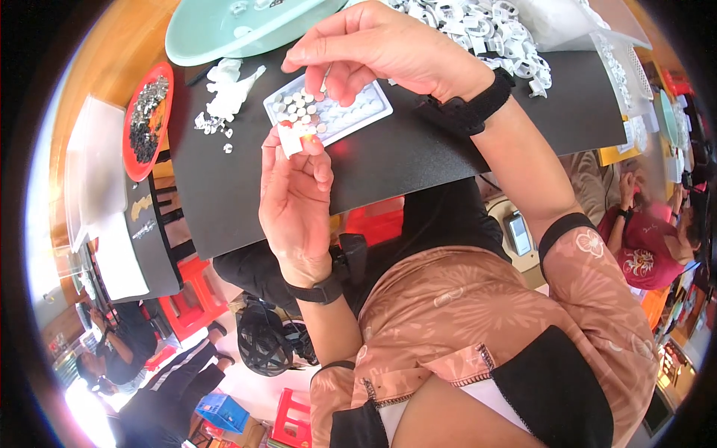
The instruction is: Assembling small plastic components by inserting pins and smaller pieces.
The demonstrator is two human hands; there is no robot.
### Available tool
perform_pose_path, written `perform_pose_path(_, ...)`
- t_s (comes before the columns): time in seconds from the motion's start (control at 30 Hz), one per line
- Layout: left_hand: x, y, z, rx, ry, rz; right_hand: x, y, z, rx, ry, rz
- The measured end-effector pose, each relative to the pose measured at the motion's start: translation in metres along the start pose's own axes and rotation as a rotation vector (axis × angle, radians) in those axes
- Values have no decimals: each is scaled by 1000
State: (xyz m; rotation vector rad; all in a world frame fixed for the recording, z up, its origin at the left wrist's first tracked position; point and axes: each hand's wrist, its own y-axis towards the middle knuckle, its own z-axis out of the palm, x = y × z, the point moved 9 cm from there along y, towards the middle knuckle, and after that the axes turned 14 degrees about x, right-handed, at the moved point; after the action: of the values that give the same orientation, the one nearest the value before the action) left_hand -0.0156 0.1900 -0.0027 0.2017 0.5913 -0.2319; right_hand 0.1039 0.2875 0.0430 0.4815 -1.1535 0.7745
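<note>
My left hand (295,205) is closed, its fingertips gripping a small white plastic piece (290,142) near the table's front edge. A small yellow-orange glow shows at the piece, with a red glow on the tabletop beside it. Just beyond lies a shallow white tray (377,112) holding several small round silvery-white discs (297,107). Over that tray is my right hand (377,52), palm turned inward and fingers curled. Something thin and pale shows between its fingers, too small to name. Both wrists wear black bands.
Loose white plastic parts (493,33) are heaped at the back right. A pale green basin (216,48) stands at the back left, near crumpled white pieces (233,89). A red tray (166,73) of small parts sits further left. Other people are at both sides.
</note>
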Motion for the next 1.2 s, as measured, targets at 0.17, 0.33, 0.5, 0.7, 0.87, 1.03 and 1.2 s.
perform_pose_path(0.17,0,3,-4,-69,129,-7,-6,4,6,89,-47,-22)
perform_pose_path(0.33,-3,7,1,-56,226,37,0,1,8,73,-68,52)
perform_pose_path(0.5,-31,1,16,-267,967,264,12,-7,9,45,-146,-67)
perform_pose_path(0.7,-43,-9,42,-296,1492,458,11,-11,7,13,-133,-26)
perform_pose_path(0.87,-45,-16,41,-309,1553,639,11,-11,9,17,-135,-17)
perform_pose_path(1.03,-46,-13,37,-319,1460,571,13,-11,18,71,-198,-19)
perform_pose_path(1.2,-47,-11,34,-368,1357,494,6,-8,30,96,-288,-14)
